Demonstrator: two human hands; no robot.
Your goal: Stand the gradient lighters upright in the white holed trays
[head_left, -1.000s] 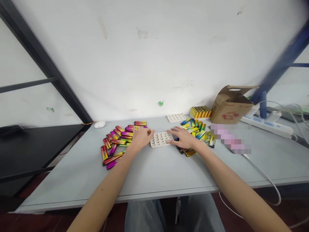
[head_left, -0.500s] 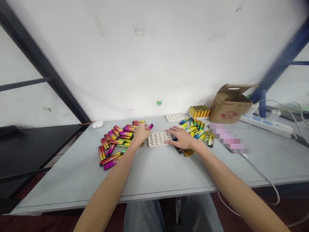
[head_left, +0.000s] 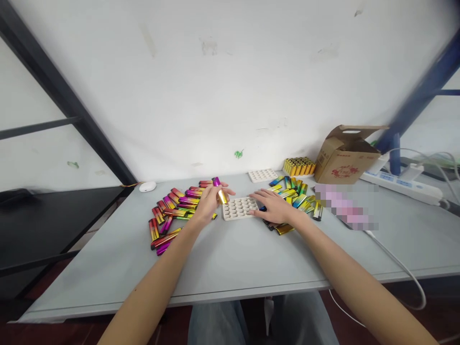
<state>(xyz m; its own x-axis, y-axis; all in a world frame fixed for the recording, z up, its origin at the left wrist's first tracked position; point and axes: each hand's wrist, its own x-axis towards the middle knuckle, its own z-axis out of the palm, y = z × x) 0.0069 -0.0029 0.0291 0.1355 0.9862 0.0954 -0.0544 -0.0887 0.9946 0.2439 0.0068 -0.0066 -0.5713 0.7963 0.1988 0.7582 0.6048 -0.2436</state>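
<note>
Head view: left hand [head_left: 207, 205] grips a lighter [head_left: 220, 190], right hand [head_left: 273, 207] lies open by tray [head_left: 239, 209].

No words or numbers can be read. Well to the right of the right hand's fingers [head_left: 260, 197], a cardboard box [head_left: 345, 163] bears a red printed emblem [head_left: 343, 172] and small dark print (too small to make out); just beyond, a power strip [head_left: 400, 184] shows blue labels, equally unreadable

A small packing workshop: loose lighters [head_left: 183, 200] on a grey worktop [head_left: 230, 258], a cardboard carton [head_left: 347, 160], a power strip [head_left: 398, 184], bare white wall [head_left: 230, 86].
</note>
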